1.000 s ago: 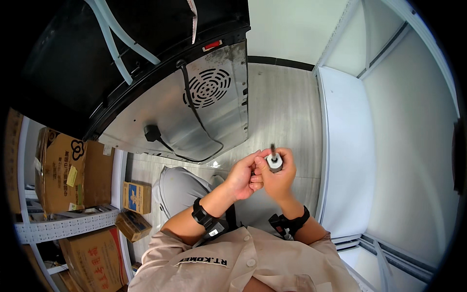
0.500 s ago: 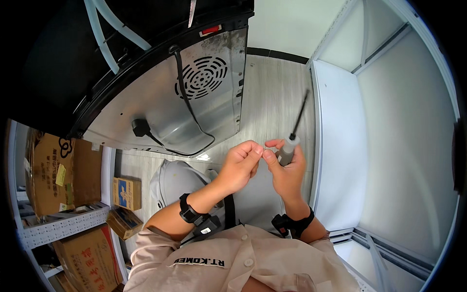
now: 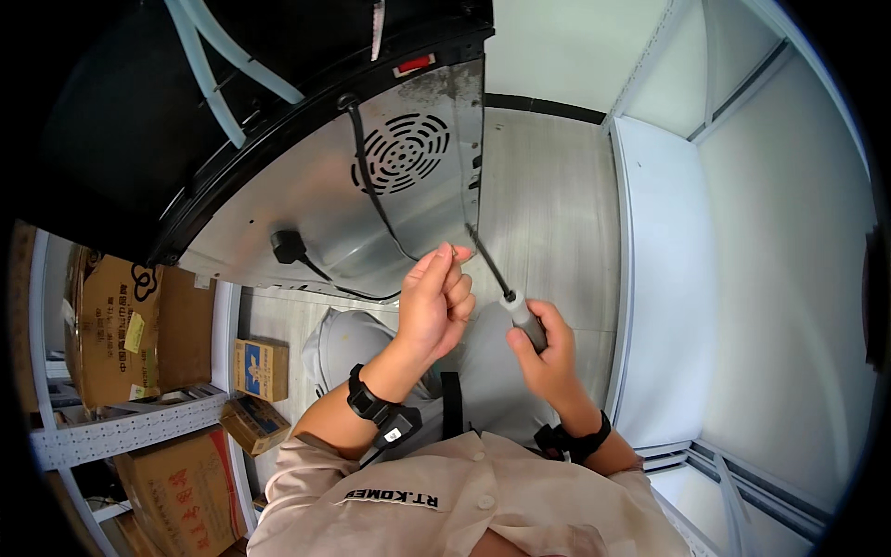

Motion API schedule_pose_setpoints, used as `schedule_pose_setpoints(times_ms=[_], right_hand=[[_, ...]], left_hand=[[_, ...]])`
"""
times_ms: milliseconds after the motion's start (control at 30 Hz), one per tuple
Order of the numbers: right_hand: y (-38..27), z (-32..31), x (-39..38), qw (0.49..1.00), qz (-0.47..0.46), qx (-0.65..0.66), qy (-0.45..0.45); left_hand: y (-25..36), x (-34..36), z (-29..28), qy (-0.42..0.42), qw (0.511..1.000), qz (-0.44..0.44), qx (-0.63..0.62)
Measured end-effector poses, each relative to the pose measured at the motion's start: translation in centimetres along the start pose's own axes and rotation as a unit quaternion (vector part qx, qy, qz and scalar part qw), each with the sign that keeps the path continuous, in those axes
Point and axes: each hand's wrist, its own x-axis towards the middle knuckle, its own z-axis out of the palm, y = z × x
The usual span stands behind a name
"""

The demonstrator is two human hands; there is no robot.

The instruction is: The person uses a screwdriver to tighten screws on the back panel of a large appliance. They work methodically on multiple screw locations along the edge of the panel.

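My right hand (image 3: 549, 357) is wrapped round the grey handle of a screwdriver (image 3: 525, 320). Its dark shaft slants up and to the left, the tip close to the metal panel's right edge. Beside that tip, my left hand (image 3: 433, 302) is raised with thumb and forefinger pinched together; whatever is between them is too small to make out. In front of both hands stands the appliance's silver metal panel (image 3: 316, 223), with a round vent grille (image 3: 401, 154). A black power cord (image 3: 366, 172) hangs across it, and its plug (image 3: 289, 247) lies against the metal.
Two pale tubes (image 3: 212, 70) run over the appliance's black upper part. Shelving (image 3: 139, 426) with cardboard boxes (image 3: 111, 325) stands at the left, and two small boxes (image 3: 261, 369) sit beside it. At the right is a white panelled frame (image 3: 659, 278). My knees are bent below my hands.
The screwdriver has swung from pointing up and right to pointing up and left, toward the panel. My hands have moved apart, the left one rising and the right one dropping lower.
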Motion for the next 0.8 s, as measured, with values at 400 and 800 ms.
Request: schedule_pose_setpoints(times_ms=[400, 800], right_hand=[[-0.8, -0.4, -1.9, 0.999, -0.01, -0.021, -0.042], [-2.6, -2.3, -1.6, 0.878, 0.299, 0.311, -0.206]], left_hand=[[-0.2, 0.2, -0.5, -0.001, 0.999, 0.014, -0.031], [-0.9, 0.9, -0.2, 0.024, 0.97, 0.181, 0.162]])
